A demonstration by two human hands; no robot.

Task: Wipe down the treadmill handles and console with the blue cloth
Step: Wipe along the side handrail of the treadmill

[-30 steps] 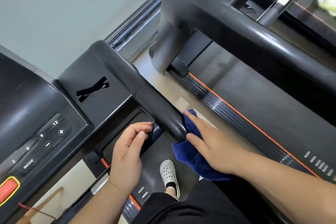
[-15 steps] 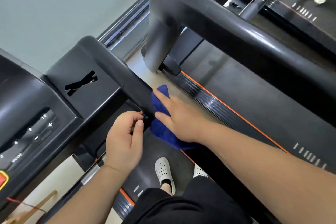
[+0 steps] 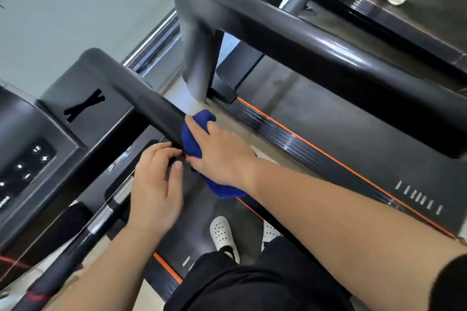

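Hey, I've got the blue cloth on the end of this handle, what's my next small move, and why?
Probably slide the right hand and blue cloth up the handle toward the console. The cloth is wrapped round the handle's near end only, and the whole stretch between it and the console lies bare, so that seems the natural next pass.

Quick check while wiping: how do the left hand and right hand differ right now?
The right hand holds the blue cloth against the handle; the left hand has no cloth. The right hand wraps over the handle's end, while the left hand sits below it with fingers curled. Whether the left hand grips anything is unclear. Both are bare and meet at the same handle end.
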